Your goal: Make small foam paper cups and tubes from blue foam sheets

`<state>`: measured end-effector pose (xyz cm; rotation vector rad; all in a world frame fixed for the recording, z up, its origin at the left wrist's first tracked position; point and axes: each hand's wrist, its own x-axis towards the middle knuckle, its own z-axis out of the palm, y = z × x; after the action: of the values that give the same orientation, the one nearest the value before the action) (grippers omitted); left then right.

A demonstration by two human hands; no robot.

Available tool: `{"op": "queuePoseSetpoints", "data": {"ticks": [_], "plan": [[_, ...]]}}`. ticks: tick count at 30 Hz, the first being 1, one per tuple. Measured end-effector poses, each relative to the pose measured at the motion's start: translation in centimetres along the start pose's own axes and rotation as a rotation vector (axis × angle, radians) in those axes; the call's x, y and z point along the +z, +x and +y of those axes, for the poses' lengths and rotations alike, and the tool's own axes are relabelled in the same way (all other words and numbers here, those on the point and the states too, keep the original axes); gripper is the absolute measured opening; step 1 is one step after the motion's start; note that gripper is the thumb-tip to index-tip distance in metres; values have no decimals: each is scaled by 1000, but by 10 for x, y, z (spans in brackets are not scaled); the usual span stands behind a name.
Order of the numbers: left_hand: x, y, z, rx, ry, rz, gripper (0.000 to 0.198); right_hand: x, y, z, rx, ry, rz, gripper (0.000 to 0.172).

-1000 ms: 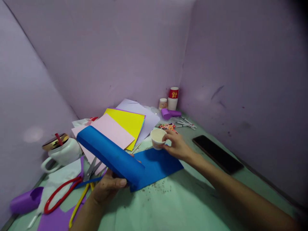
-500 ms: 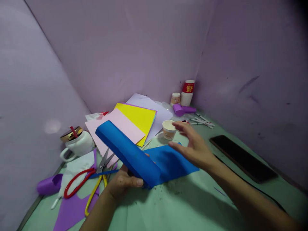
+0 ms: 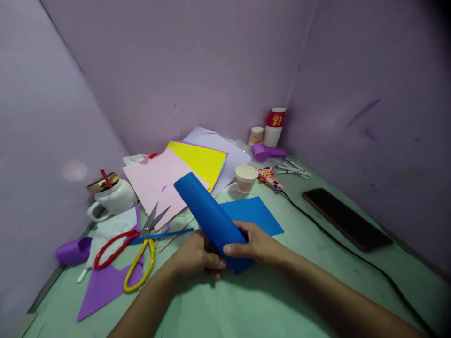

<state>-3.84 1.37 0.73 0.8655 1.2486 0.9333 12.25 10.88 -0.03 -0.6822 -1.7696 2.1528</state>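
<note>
- Head view: gripping blue paper roll (image 3: 207,206) over the near part of green table (image 3: 232,312), slanting away to the left.
- Now using both hands on it; half a second ago, holding it with the left alone.
- Curling left hand (image 3: 200,256) mostly closed around the lower left side.
- Closing right hand (image 3: 255,244) around the lower right side, pressing thumb on top; before, hanging open beside the cup.
- Overlapping blue sheet (image 3: 262,213) with the roll; cannot tell whether joined.
- Keeping paper cup (image 3: 245,186) upright beyond the sheet, showing a pale inside; a second ago, being held by the right hand.
- Now exposing more of patterned tool (image 3: 270,179) just beside the cup, trailing a black cable.
- Leaning red straw (image 3: 105,178) out of white mug (image 3: 118,199), at left; cannot tell what else is inside.
- Stacking red cup (image 3: 276,118) on white cup (image 3: 272,137) in the far corner, standing beside small cup (image 3: 256,136); hiding any contents.
</note>
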Motion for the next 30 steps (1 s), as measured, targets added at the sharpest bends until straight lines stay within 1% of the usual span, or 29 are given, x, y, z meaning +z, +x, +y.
{"op": "queuePoseSetpoints", "data": {"ticks": [2,4,7,9,10,12,14,16,17,18,19,20,21,23,25,26,30], "plan": [[2,0,2,-31,49,22,12,-2,0,-2,8,5,0,63],[4,1,3,-59,98,50,4,-3,0,-2,16,39,4,64],[6,1,9,-93,188,79,8,-1,1,-2,48,126,34,62],[1,-2,17,-81,249,141,14,-1,1,-3,77,205,77,60],[-4,-5,23,-57,282,206,17,-1,2,-4,93,251,89,59],[-21,-17,35,16,359,405,20,-2,2,-6,137,347,95,53],[-45,-35,46,106,454,681,18,-3,1,-9,177,420,93,46],[-71,-58,53,167,529,976,27,-3,0,-11,199,443,122,42],[-82,-69,54,172,558,1095,26,-3,0,-11,202,444,144,42],[-92,-79,54,169,587,1173,24,-3,-1,-12,204,445,164,42],[-100,-87,52,156,621,1220,20,-3,-1,-13,207,448,178,42],[-105,-94,49,131,662,1227,17,-3,-1,-13,210,454,185,42],[-109,-98,45,98,709,1199,17,-3,-1,-13,214,465,186,41],[-114,-98,35,23,813,1075,23,-3,0,-13,220,492,192,41],[-115,-93,24,-30,910,945,23,-3,1,-12,230,508,218,44],[-116,-89,19,-42,952,898,21,-3,2,-12,230,512,227,45],[-122,-80,5,-59,1075,828,13,-4,4,-9,185,516,181,42]]}}
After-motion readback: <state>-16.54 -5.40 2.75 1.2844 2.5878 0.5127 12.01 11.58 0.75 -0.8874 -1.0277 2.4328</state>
